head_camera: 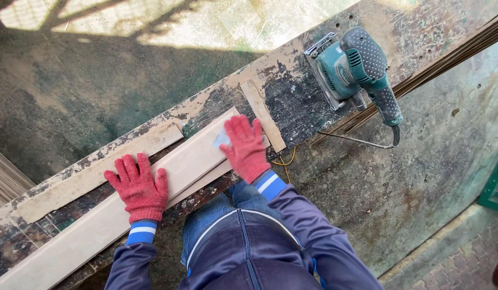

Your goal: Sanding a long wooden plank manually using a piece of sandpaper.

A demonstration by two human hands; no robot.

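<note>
Neither grip is closed: seen from the head camera, our left hand (138, 186), in a red knitted glove, lies flat with fingers spread on the long pale wooden board (106, 215), pressing it down onto the desk (292, 102). Our right hand (245, 146), gloved the same, also rests open and flat further along the same board, with a small pale sheet, probably sandpaper (221, 139), showing under its fingertips; we cannot tell whether the fingers pinch it or merely press on it. The board runs diagonally from the lower left up to the middle of the view, lying on the worn, paint-flaked desk top near its closer edge. Just beyond the board lies a second weathered plank (93, 174), parallel to it. A short narrow wooden strip (262, 114) lies across the desk beside our right hand. Well apart, toward the upper right, a teal electric sander (354, 67) with a dark dotted handle sits on the desk, its cable (362, 141) trailing over the edge. Below, we see our blue jacket sleeves and jeans above a stained concrete floor (410, 177).
</note>
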